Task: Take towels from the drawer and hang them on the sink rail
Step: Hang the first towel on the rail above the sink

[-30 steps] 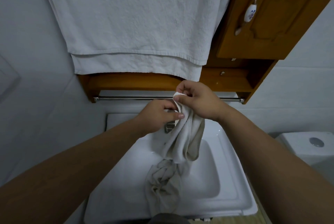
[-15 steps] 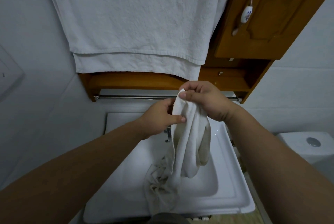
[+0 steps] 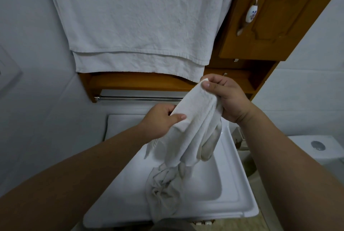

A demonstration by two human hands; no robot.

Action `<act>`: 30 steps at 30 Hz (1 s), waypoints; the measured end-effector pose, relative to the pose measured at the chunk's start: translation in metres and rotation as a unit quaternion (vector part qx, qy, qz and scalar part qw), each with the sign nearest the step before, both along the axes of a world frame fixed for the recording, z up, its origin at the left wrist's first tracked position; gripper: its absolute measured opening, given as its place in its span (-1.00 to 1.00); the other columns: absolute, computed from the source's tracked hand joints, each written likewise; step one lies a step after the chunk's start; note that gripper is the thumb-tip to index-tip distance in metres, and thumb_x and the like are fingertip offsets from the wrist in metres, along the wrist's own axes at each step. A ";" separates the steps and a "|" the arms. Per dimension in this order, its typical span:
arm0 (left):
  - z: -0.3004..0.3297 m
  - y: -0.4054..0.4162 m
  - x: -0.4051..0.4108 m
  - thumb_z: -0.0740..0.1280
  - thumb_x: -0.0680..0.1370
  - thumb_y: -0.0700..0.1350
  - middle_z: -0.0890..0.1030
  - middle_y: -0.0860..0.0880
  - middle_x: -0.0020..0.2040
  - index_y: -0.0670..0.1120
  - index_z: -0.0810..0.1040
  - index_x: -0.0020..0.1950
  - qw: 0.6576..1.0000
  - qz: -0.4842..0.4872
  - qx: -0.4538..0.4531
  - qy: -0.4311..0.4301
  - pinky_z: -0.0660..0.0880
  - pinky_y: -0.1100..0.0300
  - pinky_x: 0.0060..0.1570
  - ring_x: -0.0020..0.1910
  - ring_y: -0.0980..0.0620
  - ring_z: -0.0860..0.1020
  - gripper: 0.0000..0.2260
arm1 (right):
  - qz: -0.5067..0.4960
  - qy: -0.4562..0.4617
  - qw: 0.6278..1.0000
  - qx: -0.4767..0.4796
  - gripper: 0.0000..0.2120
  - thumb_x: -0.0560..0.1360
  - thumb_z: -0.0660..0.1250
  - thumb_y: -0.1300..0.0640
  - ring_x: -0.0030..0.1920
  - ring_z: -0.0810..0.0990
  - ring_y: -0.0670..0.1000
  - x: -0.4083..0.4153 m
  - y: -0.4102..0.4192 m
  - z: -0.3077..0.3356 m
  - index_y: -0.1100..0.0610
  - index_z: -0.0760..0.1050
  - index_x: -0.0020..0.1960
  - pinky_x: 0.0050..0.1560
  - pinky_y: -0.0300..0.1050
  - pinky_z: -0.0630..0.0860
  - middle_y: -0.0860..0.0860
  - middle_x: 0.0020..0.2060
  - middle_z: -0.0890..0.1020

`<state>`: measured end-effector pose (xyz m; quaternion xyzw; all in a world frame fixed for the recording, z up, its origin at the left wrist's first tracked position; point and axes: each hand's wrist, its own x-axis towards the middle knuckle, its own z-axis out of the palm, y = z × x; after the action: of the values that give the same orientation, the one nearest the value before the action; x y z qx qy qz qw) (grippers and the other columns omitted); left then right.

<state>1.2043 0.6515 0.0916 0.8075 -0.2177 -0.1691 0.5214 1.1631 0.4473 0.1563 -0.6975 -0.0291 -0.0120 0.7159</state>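
A small off-white towel (image 3: 193,124) hangs over the white sink (image 3: 232,184), its crumpled lower end trailing into the basin. My right hand (image 3: 225,98) pinches its top corner, just in front of the right part of the metal sink rail (image 3: 137,98). My left hand (image 3: 162,119) grips the towel's edge a little lower and to the left. The towel is stretched at a slant between both hands. It does not touch the rail.
A large white towel (image 3: 137,22) hangs above, over a wooden shelf (image 3: 130,81). A wooden cabinet door (image 3: 275,14) with a ceramic handle is at the upper right. A toilet tank (image 3: 316,148) stands at the right. White walls surround the sink.
Both hands have lifted the small towel and moved apart, the right hand up and to the right. The towel is spread wider between them.
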 end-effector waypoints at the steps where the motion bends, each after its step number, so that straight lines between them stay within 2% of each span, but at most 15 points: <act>1: 0.000 0.001 0.000 0.40 0.54 0.02 0.71 0.06 -0.10 0.03 0.69 0.04 1.000 0.001 0.008 -0.005 0.62 -0.05 -0.02 -0.12 0.02 0.66 -0.86 | -0.017 0.001 1.000 0.002 -0.91 0.52 0.33 0.15 -0.17 0.61 -0.07 0.000 -0.003 -0.001 0.16 0.57 -0.05 -0.14 -0.19 0.55 -0.02 -0.21 0.62; 5: -0.001 0.006 0.000 0.43 0.52 0.01 0.70 0.06 -0.07 -0.03 0.68 0.03 0.998 -0.012 0.054 0.019 0.61 0.12 -0.07 -0.10 0.05 0.65 -0.84 | -0.113 -0.011 0.993 -0.013 -0.92 0.56 0.35 0.13 -0.06 0.61 0.00 0.003 -0.010 -0.003 0.07 0.63 -0.07 0.00 -0.06 0.53 -0.01 -0.16 0.65; 9: -0.004 0.000 -0.021 0.39 0.55 0.01 0.68 -0.03 -0.03 -0.09 0.65 0.05 0.986 -0.109 0.122 -0.019 0.60 0.13 -0.04 -0.09 0.04 0.63 -0.79 | -0.187 -0.052 0.981 -0.026 -0.88 0.58 0.33 0.17 -0.16 0.59 -0.14 0.006 -0.006 -0.001 0.03 0.61 -0.09 -0.05 -0.16 0.53 -0.14 -0.24 0.63; 11: -0.007 -0.008 -0.036 0.35 0.57 0.01 0.65 -0.02 -0.08 -0.11 0.63 0.04 0.977 -0.148 0.149 -0.040 0.57 0.18 -0.13 -0.17 0.06 0.60 -0.79 | -0.191 -0.068 0.979 -0.025 -0.88 0.58 0.34 0.16 -0.18 0.60 -0.16 0.008 -0.004 -0.002 0.00 0.62 -0.07 -0.06 -0.17 0.54 -0.17 -0.24 0.64; 13: -0.011 -0.017 -0.051 0.31 0.59 0.03 0.59 0.01 -0.12 -0.09 0.60 0.02 0.963 -0.174 0.181 -0.101 0.43 0.28 -0.26 -0.26 0.13 0.50 -0.80 | -0.175 -0.067 0.982 -0.026 -0.86 0.58 0.34 0.15 -0.16 0.61 -0.15 0.009 -0.002 -0.003 -0.03 0.64 -0.07 -0.02 -0.13 0.55 -0.16 -0.22 0.65; 15: -0.018 -0.022 -0.063 0.26 0.62 0.03 0.60 -0.05 -0.07 -0.08 0.57 0.03 0.941 -0.207 0.207 -0.172 0.40 0.24 -0.19 -0.20 0.08 0.51 -0.80 | -0.152 -0.060 0.987 -0.006 -0.86 0.59 0.33 0.14 -0.13 0.61 -0.11 0.011 -0.002 -0.005 -0.01 0.65 -0.06 0.02 -0.07 0.55 -0.11 -0.19 0.65; 17: -0.027 -0.024 -0.072 0.22 0.63 -0.01 0.63 -0.09 -0.05 -0.10 0.56 0.00 0.916 -0.259 0.215 -0.218 0.49 0.14 -0.08 -0.12 -0.04 0.57 -0.80 | -0.128 -0.054 0.988 0.062 -0.87 0.60 0.30 0.15 -0.13 0.60 -0.06 0.012 -0.003 -0.005 0.05 0.62 -0.04 0.01 -0.04 0.55 -0.05 -0.19 0.64; 20: -0.040 -0.022 -0.079 0.25 0.61 -0.15 0.62 -0.12 -0.13 -0.17 0.57 -0.10 0.878 -0.315 0.199 -0.301 0.52 0.02 -0.17 -0.18 -0.12 0.57 -0.83 | -0.091 -0.054 0.982 0.159 -0.87 0.62 0.23 0.12 -0.21 0.59 -0.07 0.012 -0.009 -0.001 0.10 0.54 -0.03 -0.11 -0.11 0.56 -0.05 -0.27 0.62; 22: -0.045 -0.020 -0.077 0.28 0.56 -0.19 0.62 -0.10 -0.14 -0.16 0.56 -0.13 0.878 -0.297 0.189 -0.324 0.52 0.04 -0.21 -0.19 -0.14 0.58 -0.88 | -0.084 -0.058 0.976 0.191 -0.86 0.62 0.22 0.09 -0.25 0.57 -0.07 0.011 -0.013 0.000 0.09 0.52 -0.06 -0.15 -0.12 0.55 -0.06 -0.31 0.58; 26: -0.045 -0.014 -0.067 0.24 0.57 -0.11 0.62 -0.05 -0.15 -0.09 0.55 -0.15 0.915 -0.213 0.179 -0.292 0.49 0.10 -0.15 -0.16 -0.07 0.57 -0.85 | -0.089 -0.063 0.966 0.235 -0.86 0.59 0.27 0.02 -0.30 0.51 -0.06 0.012 -0.022 -0.002 0.06 0.52 -0.07 -0.16 -0.08 0.53 -0.05 -0.35 0.50; 28: -0.046 -0.011 -0.063 0.25 0.57 -0.07 0.60 -0.05 -0.20 -0.05 0.45 -0.25 0.925 -0.169 0.172 -0.294 0.42 0.15 -0.20 -0.18 -0.05 0.54 -0.80 | -0.080 -0.064 0.960 0.262 -0.86 0.59 0.29 0.00 -0.29 0.50 -0.03 0.013 -0.028 -0.002 0.04 0.54 -0.08 -0.12 -0.05 0.51 -0.04 -0.35 0.49; 30: -0.049 -0.006 -0.061 0.24 0.58 -0.05 0.57 -0.01 -0.21 0.01 0.37 -0.27 0.932 -0.142 0.173 -0.285 0.31 0.22 -0.20 -0.16 -0.02 0.52 -0.78 | -0.071 -0.061 0.957 0.274 -0.87 0.54 0.36 -0.02 -0.28 0.50 -0.02 0.015 -0.032 -0.002 0.04 0.55 -0.08 -0.09 -0.03 0.48 -0.04 -0.35 0.49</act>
<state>1.1431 0.6452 0.0426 0.8604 -0.4367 -0.0387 0.2598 1.1779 0.4155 0.1541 -0.4727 -0.0191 -0.1131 0.8737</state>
